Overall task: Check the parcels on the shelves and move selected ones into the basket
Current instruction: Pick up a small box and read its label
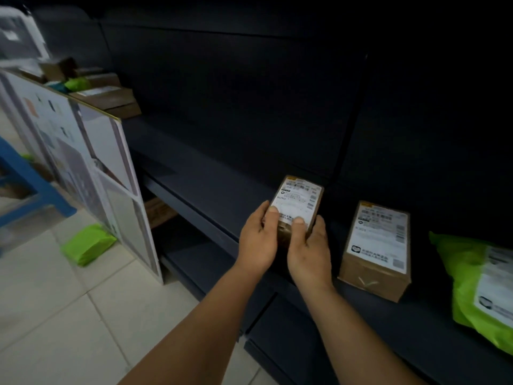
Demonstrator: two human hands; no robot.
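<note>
Both your hands, left hand (256,237) and right hand (308,245), have a grip on the small cardboard box (298,207) just above the dark shelf (211,184), thumbs pressed on its white label. Tilt that glossy, blurred label toward you and read it before choosing; the basket isn't in view. Beside it sit a bigger brown box (374,254) and a soft green mailer bag (477,284).

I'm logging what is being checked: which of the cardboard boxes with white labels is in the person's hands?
The smaller box, gripped by the left hand and right hand. The larger labelled box sits untouched on the shelf to its right.
</note>
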